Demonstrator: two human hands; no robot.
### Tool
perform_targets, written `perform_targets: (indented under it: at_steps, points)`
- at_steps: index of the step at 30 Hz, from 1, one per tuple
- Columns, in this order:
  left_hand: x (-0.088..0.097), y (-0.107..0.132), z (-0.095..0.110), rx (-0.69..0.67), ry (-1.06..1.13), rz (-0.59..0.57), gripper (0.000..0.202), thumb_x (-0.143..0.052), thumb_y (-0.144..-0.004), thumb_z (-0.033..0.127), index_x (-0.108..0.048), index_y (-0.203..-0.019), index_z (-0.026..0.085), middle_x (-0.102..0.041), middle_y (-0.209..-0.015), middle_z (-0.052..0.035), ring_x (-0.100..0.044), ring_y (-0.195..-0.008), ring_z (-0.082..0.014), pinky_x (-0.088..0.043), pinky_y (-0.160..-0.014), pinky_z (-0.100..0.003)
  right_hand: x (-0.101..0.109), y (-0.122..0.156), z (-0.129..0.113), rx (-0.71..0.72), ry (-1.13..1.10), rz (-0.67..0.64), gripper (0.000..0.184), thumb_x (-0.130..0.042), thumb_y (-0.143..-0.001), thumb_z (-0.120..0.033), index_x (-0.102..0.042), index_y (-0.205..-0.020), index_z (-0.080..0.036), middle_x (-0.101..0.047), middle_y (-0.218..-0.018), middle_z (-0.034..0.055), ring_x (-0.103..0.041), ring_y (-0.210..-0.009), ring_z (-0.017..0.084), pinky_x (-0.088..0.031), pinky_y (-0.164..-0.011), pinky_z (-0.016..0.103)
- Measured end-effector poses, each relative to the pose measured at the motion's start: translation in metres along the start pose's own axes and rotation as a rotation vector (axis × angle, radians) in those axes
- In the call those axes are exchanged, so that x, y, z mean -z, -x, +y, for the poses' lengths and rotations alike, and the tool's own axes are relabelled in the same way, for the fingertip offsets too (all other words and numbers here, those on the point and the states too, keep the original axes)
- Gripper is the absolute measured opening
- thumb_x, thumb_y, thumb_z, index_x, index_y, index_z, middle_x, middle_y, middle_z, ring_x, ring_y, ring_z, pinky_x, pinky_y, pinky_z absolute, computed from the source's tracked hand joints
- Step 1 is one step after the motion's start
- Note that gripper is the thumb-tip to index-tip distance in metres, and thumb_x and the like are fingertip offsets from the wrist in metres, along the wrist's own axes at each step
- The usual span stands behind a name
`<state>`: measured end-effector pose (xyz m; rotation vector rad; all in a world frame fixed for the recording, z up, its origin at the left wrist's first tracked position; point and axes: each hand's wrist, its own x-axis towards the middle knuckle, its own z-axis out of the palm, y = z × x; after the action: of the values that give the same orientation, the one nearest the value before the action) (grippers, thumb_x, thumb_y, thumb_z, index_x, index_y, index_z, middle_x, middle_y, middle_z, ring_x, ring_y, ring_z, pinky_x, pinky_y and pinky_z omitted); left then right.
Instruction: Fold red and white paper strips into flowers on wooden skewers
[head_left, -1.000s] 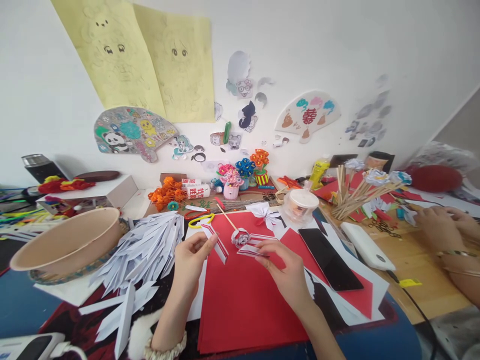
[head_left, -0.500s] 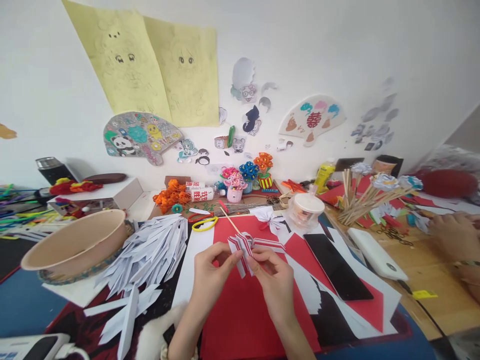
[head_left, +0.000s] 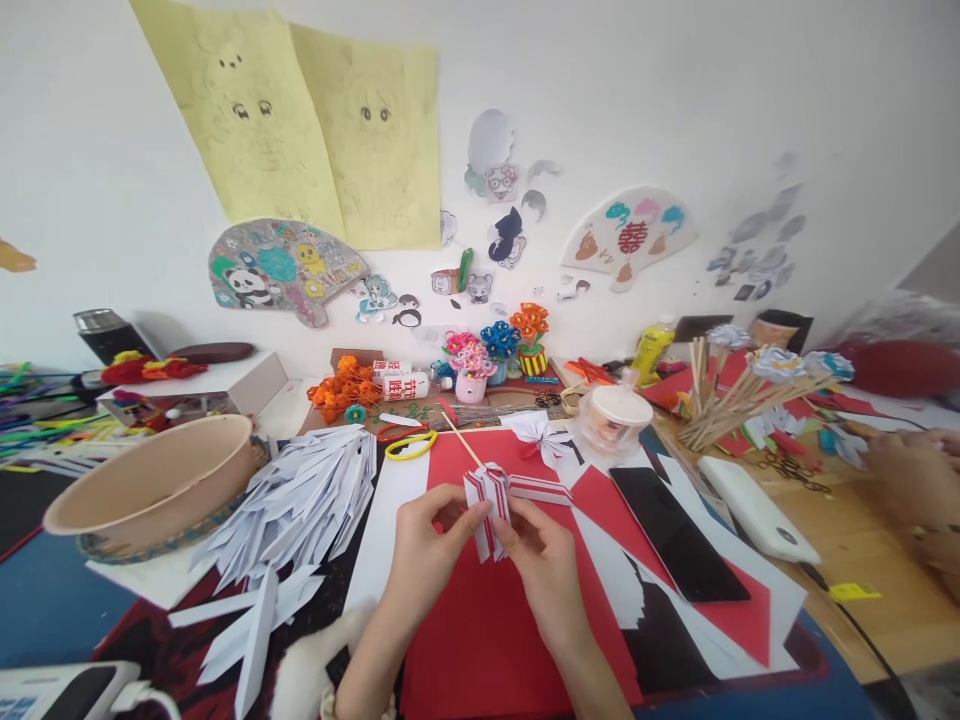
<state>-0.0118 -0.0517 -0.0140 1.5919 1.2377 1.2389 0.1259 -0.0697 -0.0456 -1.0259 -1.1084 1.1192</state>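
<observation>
Above the red paper (head_left: 465, 640), my left hand (head_left: 435, 535) and my right hand (head_left: 536, 545) pinch a folded strip of white paper with red stripes (head_left: 487, 510) from both sides. One striped end sticks out to the right past my right fingers. A thin wooden stick (head_left: 461, 440) slants up and left from the folded paper. Both thumbs lie on the front of the folds; the fingertips behind are partly hidden. Just beyond, a white folded paper flower (head_left: 541, 435) rests on the red paper.
A pile of folded white paper strips (head_left: 300, 500) and a beige bowl (head_left: 157, 490) are at the left. Yellow-handled scissors (head_left: 410, 445) lie behind my hands. A black phone (head_left: 679, 535) and a white power bank (head_left: 757, 508) are at the right, near another person's hand (head_left: 911, 470).
The folded striped strip has shifted slightly in my fingers, its lower ends hanging more upright. Both hands keep their pinch. The other person's hand at the right has moved a little.
</observation>
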Motion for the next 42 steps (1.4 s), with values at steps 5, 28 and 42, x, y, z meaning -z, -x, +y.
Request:
perform_targets:
  at_steps: [5,28,42]
  points:
    - [-0.002,-0.002,-0.006,0.056,0.041,0.016,0.029,-0.064,-0.081,0.043,-0.065,-0.076,0.014,-0.063,-0.066,-0.0023,-0.055,-0.059,-0.0136,-0.043,-0.056,-0.022,0.001,0.000,0.002,-0.031,-0.039,0.042,0.037,-0.066,-0.083,-0.045,-0.070,-0.108,-0.018,-0.073,-0.105,0.0109,-0.068,-0.098,0.028,-0.054,-0.086,0.037]
    - [-0.005,-0.001,-0.007,0.116,-0.155,-0.079,0.025,-0.052,-0.083,0.039,-0.059,-0.080,0.015,-0.040,-0.053,0.0055,-0.034,-0.048,-0.0090,-0.024,-0.046,-0.020,0.011,0.000,0.015,-0.184,-0.282,0.055,0.037,-0.071,-0.079,-0.047,-0.076,-0.101,-0.018,-0.071,-0.082,0.0070,-0.060,-0.077,0.020,-0.049,-0.073,0.032]
    - [-0.013,0.002,-0.001,0.099,-0.138,-0.016,0.015,-0.048,-0.082,0.031,-0.047,-0.073,0.019,-0.050,-0.057,0.0044,-0.048,-0.049,-0.0115,-0.034,-0.050,-0.021,-0.003,0.003,0.006,0.058,0.035,-0.020,0.026,-0.061,-0.088,-0.040,-0.075,-0.099,-0.022,-0.066,-0.092,0.0078,-0.063,-0.091,0.023,-0.051,-0.077,0.030]
